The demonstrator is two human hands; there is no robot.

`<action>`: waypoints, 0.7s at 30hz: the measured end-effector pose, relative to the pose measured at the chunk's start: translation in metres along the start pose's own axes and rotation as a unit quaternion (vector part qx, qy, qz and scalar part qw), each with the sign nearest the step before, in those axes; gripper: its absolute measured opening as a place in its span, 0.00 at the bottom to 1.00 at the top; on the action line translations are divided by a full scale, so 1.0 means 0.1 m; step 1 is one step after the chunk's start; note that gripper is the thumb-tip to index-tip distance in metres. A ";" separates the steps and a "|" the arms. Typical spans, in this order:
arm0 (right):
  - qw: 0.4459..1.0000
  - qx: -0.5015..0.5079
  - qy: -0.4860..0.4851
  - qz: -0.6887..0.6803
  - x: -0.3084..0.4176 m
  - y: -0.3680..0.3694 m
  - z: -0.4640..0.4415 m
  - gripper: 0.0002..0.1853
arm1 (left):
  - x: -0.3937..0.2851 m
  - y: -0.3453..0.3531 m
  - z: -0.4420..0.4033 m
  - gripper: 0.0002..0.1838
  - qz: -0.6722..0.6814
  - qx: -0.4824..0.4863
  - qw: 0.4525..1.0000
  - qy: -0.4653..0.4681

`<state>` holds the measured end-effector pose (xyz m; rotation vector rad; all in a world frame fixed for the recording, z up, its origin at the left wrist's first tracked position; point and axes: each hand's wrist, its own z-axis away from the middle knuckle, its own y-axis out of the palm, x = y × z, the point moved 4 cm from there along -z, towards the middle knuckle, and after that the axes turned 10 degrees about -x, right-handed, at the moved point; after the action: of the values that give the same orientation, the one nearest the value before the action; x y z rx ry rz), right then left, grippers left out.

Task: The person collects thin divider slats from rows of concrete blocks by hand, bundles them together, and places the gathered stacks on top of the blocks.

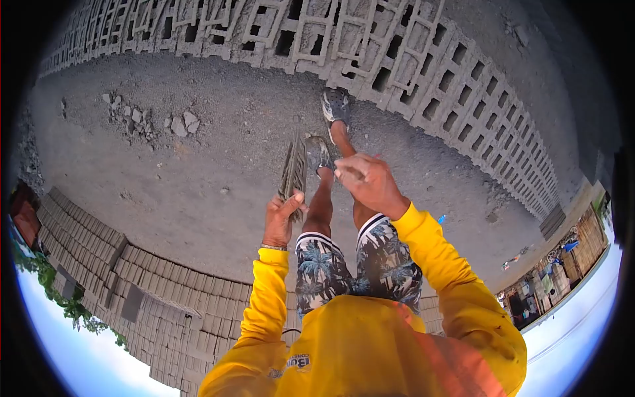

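Observation:
My left hand is closed around the lower end of a long grey bundle of rope-like strands. The thumb presses over the bundle, which points away from me above the dirt ground. To the right, my right hand is raised over my legs, its fingers loosely bent and somewhat blurred. I see nothing between those fingers. Ahead of my feet runs a long row of grey hollow concrete blocks, set close together with their openings showing.
Broken concrete lumps lie on the grey ground at left. Stacked blocks form a wall behind me on the left. At far right stands a wooden shed with items along it. My shoes are close to the block row.

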<state>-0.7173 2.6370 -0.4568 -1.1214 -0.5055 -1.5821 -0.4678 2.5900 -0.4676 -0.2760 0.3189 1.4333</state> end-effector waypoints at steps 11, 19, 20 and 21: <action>0.818 -0.020 -0.060 0.572 -2.07 -1.08 -1.82 0.20 | -0.24 0.96 -0.24 0.09 -0.058 -0.004 0.996 -0.064; 0.939 0.028 -0.128 0.318 -0.17 -1.01 -1.24 0.16 | -0.31 1.23 -0.02 0.14 0.096 0.006 0.994 -0.048; 0.956 0.043 -0.133 0.259 0.05 -0.90 -1.07 0.16 | -0.33 1.25 0.00 0.16 0.123 0.014 0.991 -0.042; 0.968 0.055 -0.138 0.201 0.25 -0.80 -0.93 0.15 | -0.31 1.23 0.02 0.20 0.155 0.047 0.987 -0.023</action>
<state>-0.8271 2.5774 -0.4608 -1.2743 -0.5040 -1.0412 -0.5934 2.5765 -0.4536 -0.1184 0.4041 1.7221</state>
